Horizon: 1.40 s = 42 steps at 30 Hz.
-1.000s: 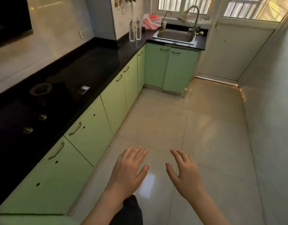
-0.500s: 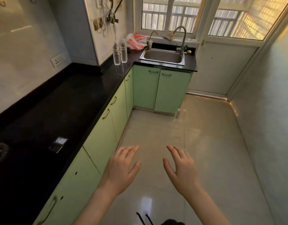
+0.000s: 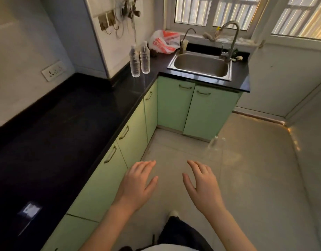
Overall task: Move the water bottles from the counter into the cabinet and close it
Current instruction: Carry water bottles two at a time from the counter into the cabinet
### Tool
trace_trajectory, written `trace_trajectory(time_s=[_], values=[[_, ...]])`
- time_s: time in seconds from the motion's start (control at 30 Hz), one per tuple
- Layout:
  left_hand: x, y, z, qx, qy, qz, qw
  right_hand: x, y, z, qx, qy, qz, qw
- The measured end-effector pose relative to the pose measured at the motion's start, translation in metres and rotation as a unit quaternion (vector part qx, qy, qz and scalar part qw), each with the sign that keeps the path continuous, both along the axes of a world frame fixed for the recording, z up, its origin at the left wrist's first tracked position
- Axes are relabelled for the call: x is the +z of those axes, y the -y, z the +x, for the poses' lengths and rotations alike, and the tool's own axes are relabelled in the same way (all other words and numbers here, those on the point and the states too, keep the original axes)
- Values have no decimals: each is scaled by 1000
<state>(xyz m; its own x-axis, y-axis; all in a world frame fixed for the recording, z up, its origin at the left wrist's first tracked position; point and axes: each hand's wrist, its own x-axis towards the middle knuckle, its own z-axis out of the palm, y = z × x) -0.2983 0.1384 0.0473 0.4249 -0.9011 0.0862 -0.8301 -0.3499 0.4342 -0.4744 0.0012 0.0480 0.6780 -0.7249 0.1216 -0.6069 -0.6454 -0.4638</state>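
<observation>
Head cam: water bottles (image 3: 139, 60) upright, caps up.

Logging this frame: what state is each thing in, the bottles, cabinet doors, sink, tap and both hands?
Water bottles: both upright on the counter, side by side.
Cabinet doors: all shut.
Sink: basin empty.
Tall tap: no water running.
Left hand: open, holding nothing.
Right hand: open, holding nothing.
</observation>
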Motion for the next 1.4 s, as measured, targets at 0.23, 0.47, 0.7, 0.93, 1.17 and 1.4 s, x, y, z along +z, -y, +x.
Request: trace_trajectory(time_s=[0.23, 0.47, 0.7, 0.93, 1.17, 1.4], values=[[39, 144, 85, 43, 20, -31, 998, 25, 163, 92, 43, 11, -33, 998], [2, 228, 162, 56, 5, -8, 998, -6, 251, 179, 66, -8, -17, 998], [-10, 316, 281, 55, 15, -21, 998, -17, 340, 302, 74, -20, -31, 997], [17, 399, 404, 71, 27, -57, 995, 6, 426, 419, 85, 1, -55, 995], [-9, 440, 459, 142, 9, -22, 990, -19, 493, 491, 156, -19, -37, 987], [-26, 502, 499, 320, -91, -14, 943, -32, 590, 584, 245, -46, 41, 968]])
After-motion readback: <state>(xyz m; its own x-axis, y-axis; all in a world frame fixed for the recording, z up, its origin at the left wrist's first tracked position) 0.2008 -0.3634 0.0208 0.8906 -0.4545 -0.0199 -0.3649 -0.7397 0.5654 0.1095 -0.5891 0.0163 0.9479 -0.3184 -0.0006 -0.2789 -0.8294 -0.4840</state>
